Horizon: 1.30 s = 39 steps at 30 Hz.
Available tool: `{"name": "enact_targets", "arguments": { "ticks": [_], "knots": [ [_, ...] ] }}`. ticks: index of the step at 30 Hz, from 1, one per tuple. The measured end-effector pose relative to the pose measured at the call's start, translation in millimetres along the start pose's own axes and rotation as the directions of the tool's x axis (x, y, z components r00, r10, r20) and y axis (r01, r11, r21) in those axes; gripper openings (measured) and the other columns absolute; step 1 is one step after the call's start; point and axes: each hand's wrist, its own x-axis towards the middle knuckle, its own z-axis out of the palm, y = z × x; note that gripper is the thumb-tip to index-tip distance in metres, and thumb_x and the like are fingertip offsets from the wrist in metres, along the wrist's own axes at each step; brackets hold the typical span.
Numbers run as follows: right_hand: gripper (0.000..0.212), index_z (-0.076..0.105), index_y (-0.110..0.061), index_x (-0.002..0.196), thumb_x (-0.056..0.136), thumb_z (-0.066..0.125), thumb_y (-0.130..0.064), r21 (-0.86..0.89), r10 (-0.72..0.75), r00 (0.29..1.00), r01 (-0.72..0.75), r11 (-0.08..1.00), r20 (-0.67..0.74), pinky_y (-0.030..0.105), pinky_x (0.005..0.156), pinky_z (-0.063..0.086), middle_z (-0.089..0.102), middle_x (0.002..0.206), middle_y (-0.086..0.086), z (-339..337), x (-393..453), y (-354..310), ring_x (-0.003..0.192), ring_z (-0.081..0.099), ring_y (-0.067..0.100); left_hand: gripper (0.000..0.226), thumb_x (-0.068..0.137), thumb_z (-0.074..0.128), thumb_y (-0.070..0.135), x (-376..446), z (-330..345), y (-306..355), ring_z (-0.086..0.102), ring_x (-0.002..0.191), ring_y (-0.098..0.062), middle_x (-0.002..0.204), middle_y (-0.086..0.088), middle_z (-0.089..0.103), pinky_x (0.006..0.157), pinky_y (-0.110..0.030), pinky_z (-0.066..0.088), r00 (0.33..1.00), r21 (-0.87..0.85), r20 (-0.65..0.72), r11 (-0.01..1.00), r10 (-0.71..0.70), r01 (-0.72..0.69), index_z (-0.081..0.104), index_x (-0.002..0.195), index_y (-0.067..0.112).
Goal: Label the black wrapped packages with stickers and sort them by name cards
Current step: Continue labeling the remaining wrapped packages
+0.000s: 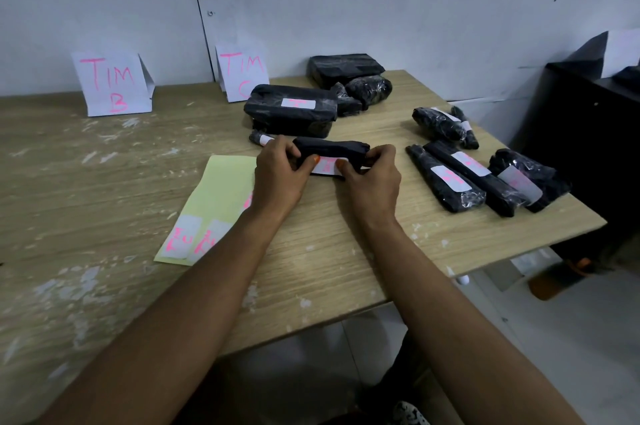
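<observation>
Both hands are gripping the black package [330, 152] at frame centre: left hand [278, 175] curled round its left end, right hand [370, 175] pinching the right end, thumbs pressing the white sticker [327, 165]. Best bet is smoothing from the sticker's middle outward so the wrap isn't wrinkling. Sorting is pending; the TIM C card [240, 73] is standing upper centre.

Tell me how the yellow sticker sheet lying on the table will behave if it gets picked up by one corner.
The sticker sheet is thin and lies flat on the table, so it will probably flop and bend rather than stay stiff. It looks very light for its area. The left hand covers its right edge, so a pull now would likely drag or crease it.
</observation>
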Motion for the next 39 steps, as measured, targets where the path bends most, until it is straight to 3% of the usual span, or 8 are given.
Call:
{"name": "enact_targets", "arguments": {
  "ticks": [5,14,18,25,27,30,36,39],
  "knots": [
    [0.056,0.045,-0.018,0.123,0.080,0.078,-0.031,0.005,0.001,0.999,-0.002,1.000,0.039,0.025,0.075,0.040,0.062,0.098,0.000,-0.3,4.4,2.2,0.091,0.059,0.015,0.039,0.076,0.081,0.035,-1.8,-1.1,1.5,0.056,0.072,-0.022,0.079,-0.003,0.056,0.063,-0.035,0.047,1.000,0.001,0.000,1.000,-0.002,0.002,0.052,0.081,0.009],
    [0.033,0.061,-0.020,0.114,0.084,0.074,-0.025,0.000,-0.050,0.998,0.050,0.999,0.035,0.021,0.076,0.041,0.066,0.098,-0.002,-0.4,7.5,8.0,0.091,0.061,0.012,0.039,0.079,0.079,0.029,0.4,-3.1,-0.8,0.063,0.079,-0.015,0.089,0.006,0.059,0.071,-0.033,0.054,0.999,-0.017,0.003,0.999,0.032,-0.032,0.063,0.114,0.019],
    [0.031,0.065,-0.020,0.113,0.083,0.073,-0.019,0.047,-0.030,0.999,0.028,0.998,0.031,0.033,0.083,0.054,0.068,0.097,-0.001,-0.9,10.0,10.8,0.089,0.065,0.014,0.036,0.081,0.078,0.023,2.2,-5.4,-6.1,0.063,0.082,-0.015,0.089,0.003,0.062,0.077,-0.041,0.056,1.000,-0.063,0.025,0.998,0.010,-0.008,0.067,0.115,0.020],
    [0.040,0.065,-0.027,0.111,0.077,0.076,-0.008,0.110,0.008,0.994,-0.020,0.994,0.105,0.041,0.078,0.059,0.067,0.093,-0.004,-5.2,10.2,15.1,0.081,0.069,0.017,0.052,0.073,0.083,0.011,-0.2,-8.2,-6.7,0.067,0.082,-0.016,0.098,-0.006,0.066,0.079,-0.034,0.057,0.997,-0.079,0.080,0.997,-0.004,0.011,0.064,0.121,0.017],
    [0.044,0.064,-0.024,0.115,0.077,0.077,-0.004,0.093,-0.004,0.992,-0.008,0.996,0.125,0.032,0.078,0.059,0.066,0.096,-0.003,-7.2,10.2,15.1,0.076,0.066,0.011,0.057,0.071,0.084,0.008,0.1,-8.8,-6.6,0.066,0.078,-0.013,0.100,-0.006,0.065,0.073,-0.024,0.057,0.995,-0.083,0.098,0.996,-0.010,0.018,0.062,0.122,0.017],
    [0.048,0.061,-0.018,0.120,0.078,0.075,0.001,0.057,-0.031,0.988,0.022,0.998,0.150,0.003,0.063,0.045,0.064,0.096,-0.002,-12.1,9.5,13.8,0.070,0.058,-0.002,0.060,0.069,0.084,0.005,-0.2,-8.1,-6.0,0.064,0.077,-0.008,0.104,-0.007,0.064,0.066,-0.009,0.050,0.994,-0.087,0.112,0.996,-0.007,0.017,0.060,0.123,0.016],
    [0.050,0.058,-0.015,0.121,0.077,0.075,0.001,-0.001,-0.048,0.986,0.049,0.999,0.157,-0.003,0.060,0.038,0.063,0.106,0.003,-10.7,9.4,12.1,0.074,0.055,-0.003,0.059,0.070,0.084,0.005,-0.5,-8.6,-6.2,0.063,0.079,-0.004,0.105,-0.006,0.063,0.066,-0.007,0.050,0.993,-0.081,0.117,0.997,0.001,0.009,0.059,0.122,0.014],
    [0.053,0.056,-0.015,0.120,0.075,0.078,-0.002,-0.028,-0.074,0.986,0.080,0.996,0.152,-0.003,0.063,0.040,0.063,0.110,0.008,-8.1,8.7,13.1,0.084,0.062,0.010,0.058,0.070,0.085,0.007,-1.2,-8.0,-5.8,0.063,0.079,-0.004,0.105,-0.006,0.063,0.069,-0.012,0.053,0.993,-0.081,0.116,0.997,0.015,-0.006,0.058,0.121,0.014]
  ]
}}
